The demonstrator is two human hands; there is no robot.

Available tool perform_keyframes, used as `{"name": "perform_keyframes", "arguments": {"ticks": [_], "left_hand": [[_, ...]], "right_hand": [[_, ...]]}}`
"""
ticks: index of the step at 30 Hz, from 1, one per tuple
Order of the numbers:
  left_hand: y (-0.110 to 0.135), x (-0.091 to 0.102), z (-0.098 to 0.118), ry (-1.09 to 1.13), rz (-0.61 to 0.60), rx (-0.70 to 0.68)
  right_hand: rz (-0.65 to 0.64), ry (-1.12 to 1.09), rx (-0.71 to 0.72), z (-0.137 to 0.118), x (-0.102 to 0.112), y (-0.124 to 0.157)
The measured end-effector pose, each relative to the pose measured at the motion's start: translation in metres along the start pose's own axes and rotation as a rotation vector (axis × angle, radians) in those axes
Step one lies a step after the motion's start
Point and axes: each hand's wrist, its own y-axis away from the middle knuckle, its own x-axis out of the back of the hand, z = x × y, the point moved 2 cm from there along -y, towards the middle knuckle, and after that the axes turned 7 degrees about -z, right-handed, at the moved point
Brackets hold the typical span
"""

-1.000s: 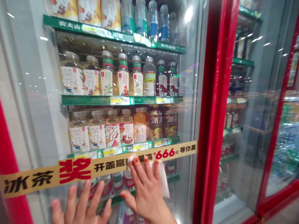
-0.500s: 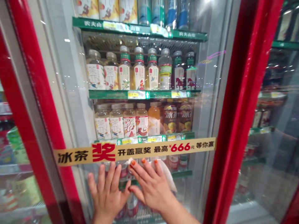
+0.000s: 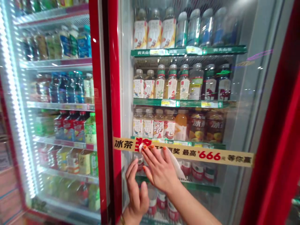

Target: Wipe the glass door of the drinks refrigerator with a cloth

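My right hand (image 3: 161, 170) lies with fingers stretched over a white cloth (image 3: 176, 165), holding it flat against the glass door of a drinks fridge. Part of the cloth shows beyond the knuckles and a bit under the fingertips; the rest is hidden by the hand. The fingertips rest on a yellow sticker strip (image 3: 236, 160) with red and black characters, covering some of its lettering. Lower left of it, my left hand (image 3: 137, 190) is raised near the door's left side, empty, with thumb apart and fingers slightly bent. Whether it touches the glass I cannot tell.
Behind the glass, bottles (image 3: 161, 123) stand in rows on green-edged shelves (image 3: 152, 102). A red door frame (image 3: 114, 78) runs down the left, another red frame (image 3: 269, 187) down the right. Further left is a lit fridge with more bottles (image 3: 79, 125).
My right hand and the cloth have moved left along the strip, up onto its lettering. My left hand has turned sideways with its fingers bending. The view has swung left, showing the neighbouring fridge.
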Motion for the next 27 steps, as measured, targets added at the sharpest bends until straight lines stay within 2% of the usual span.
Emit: {"name": "perform_keyframes", "arguments": {"ticks": [1, 3, 5, 7, 9, 11, 14, 17, 18, 20, 22, 24, 25, 27], "left_hand": [[0.001, -0.002, 0.005, 0.026, -0.006, 0.02], [-0.002, -0.013, 0.017, 0.038, -0.099, 0.021], [-0.01, -0.032, 0.029, -0.023, -0.221, -0.013], [-0.02, -0.05, 0.038, -0.167, -0.273, -0.055], [-0.031, -0.062, 0.043, -0.333, -0.243, -0.072], [-0.039, -0.062, 0.045, -0.415, -0.152, -0.027], [-0.042, -0.047, 0.049, -0.361, -0.001, 0.013], [-0.035, -0.038, 0.06, -0.199, -0.022, 0.018], [-0.032, -0.038, 0.065, -0.114, -0.046, 0.059], [-0.026, -0.042, 0.074, 0.1, -0.091, 0.231], [-0.025, -0.047, 0.083, 0.358, -0.137, 0.474], [-0.03, -0.046, 0.091, 0.64, -0.18, 0.709], [-0.036, -0.042, 0.094, 0.767, -0.188, 0.806], [-0.048, -0.028, 0.1, 0.936, -0.176, 0.941]], "right_hand": [[0.006, -0.016, 0.011, -0.005, 0.0, 0.003], [0.018, -0.086, 0.015, 0.002, 0.007, 0.013], [0.017, -0.221, 0.03, 0.024, 0.019, 0.025], [-0.021, -0.316, 0.086, 0.047, 0.029, 0.037], [-0.049, -0.282, 0.17, 0.064, 0.035, 0.048], [0.011, -0.209, 0.167, 0.074, 0.037, 0.057], [0.222, -0.174, -0.02, 0.081, 0.033, 0.064], [0.297, -0.188, -0.075, 0.082, 0.025, 0.063], [0.305, -0.205, -0.08, 0.082, 0.023, 0.061], [0.331, -0.255, -0.124, 0.081, 0.022, 0.059], [0.338, -0.303, -0.165, 0.078, 0.026, 0.058], [0.281, -0.377, -0.198, 0.069, 0.034, 0.061], [0.242, -0.445, -0.245, 0.064, 0.04, 0.064], [0.175, -0.671, -0.426, 0.05, 0.05, 0.075]]}}
